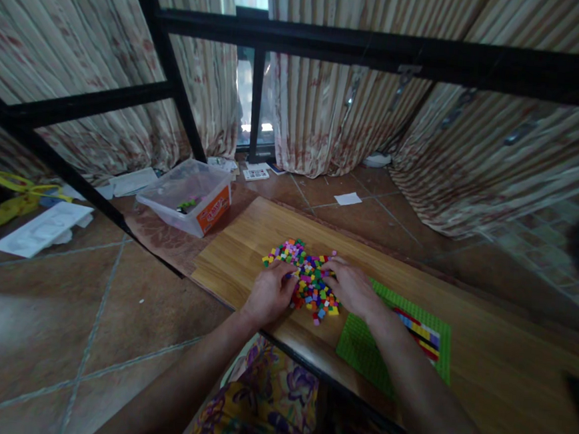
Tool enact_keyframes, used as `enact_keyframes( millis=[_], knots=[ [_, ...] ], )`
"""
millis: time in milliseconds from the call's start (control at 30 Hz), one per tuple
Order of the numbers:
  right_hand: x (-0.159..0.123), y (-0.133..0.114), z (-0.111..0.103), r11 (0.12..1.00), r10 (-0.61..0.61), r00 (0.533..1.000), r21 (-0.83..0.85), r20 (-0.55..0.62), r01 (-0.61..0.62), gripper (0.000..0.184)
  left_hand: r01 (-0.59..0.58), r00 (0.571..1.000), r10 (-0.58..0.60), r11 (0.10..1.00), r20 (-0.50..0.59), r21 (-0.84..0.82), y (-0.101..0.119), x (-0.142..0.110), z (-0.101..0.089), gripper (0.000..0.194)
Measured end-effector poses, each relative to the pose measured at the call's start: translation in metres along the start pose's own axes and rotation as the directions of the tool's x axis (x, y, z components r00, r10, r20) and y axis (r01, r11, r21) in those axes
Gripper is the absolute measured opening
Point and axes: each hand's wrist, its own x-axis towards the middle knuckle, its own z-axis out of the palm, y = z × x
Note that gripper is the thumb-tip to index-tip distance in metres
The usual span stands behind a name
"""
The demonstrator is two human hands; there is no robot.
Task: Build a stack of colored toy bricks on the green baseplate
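Observation:
A loose heap of small toy bricks (314,288) in many colours lies on the wooden table. At its left edge, my left hand (271,294) is curled, thumb and forefinger close together over the bricks; whatever is between them is too small to make out. My right hand (350,287) reaches in from the right with fingers apart, the tips touching the heap. Under my right forearm lies a green baseplate (359,346), partly hidden by the arm. Rows of red, blue, yellow, white and black bricks (423,336) are set on its right part.
A clear plastic box (186,189) with an orange label and a few pieces inside stands beyond the table's (237,240) left end. Black metal bars (333,38) cross in front of the curtains (321,126). White sheets and a yellow bag (13,198) lie on the tiled floor.

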Motion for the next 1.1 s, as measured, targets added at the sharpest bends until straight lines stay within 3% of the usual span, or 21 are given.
enact_keyframes(
  millis=[100,200,267,333,467,567,800,967,1100],
  knots=[
    [-0.013,-0.008,-0.003,0.996,-0.027,0.996,0.081,-0.09,0.034,0.018,0.055,0.998,-0.054,0.984,0.014,-0.169,0.006,0.001,0.005,0.023],
    [-0.03,-0.023,-0.006,0.968,-0.083,0.979,0.218,-0.184,0.123,0.02,0.126,0.989,-0.078,0.889,0.126,-0.439,0.011,0.001,0.009,0.029],
    [-0.04,-0.032,-0.006,0.92,-0.093,0.959,0.345,-0.269,0.186,0.02,0.154,0.981,-0.054,0.804,0.187,-0.575,0.016,-0.001,0.009,0.028],
    [-0.049,-0.039,-0.003,0.838,-0.029,0.939,0.504,-0.342,0.21,0.019,0.156,0.979,-0.029,0.749,0.203,-0.644,0.022,-0.004,0.006,0.026],
    [-0.061,-0.051,0.003,0.541,0.231,0.914,0.825,-0.334,0.165,0.024,0.103,0.983,0.03,0.73,0.182,-0.675,0.041,-0.013,-0.007,0.021],
    [-0.067,-0.06,0.003,0.382,0.313,0.906,0.911,-0.286,0.155,0.022,0.053,0.981,0.08,0.768,0.178,-0.638,0.055,-0.021,-0.017,0.019],
    [-0.077,-0.068,0.001,0.324,0.361,0.895,0.935,-0.262,0.142,0.018,0.054,0.98,0.062,0.835,0.19,-0.548,0.063,-0.03,-0.019,0.02],
    [-0.078,-0.063,0.014,0.285,0.366,0.905,0.952,-0.217,0.113,0.019,0.1,0.98,0.016,0.821,0.198,-0.561,0.057,-0.033,-0.012,0.021],
    [-0.078,-0.06,0.024,0.21,0.397,0.903,0.974,-0.161,0.081,0.02,0.181,0.971,-0.034,0.754,0.238,-0.631,0.053,-0.032,-0.007,0.022]
  ],
)
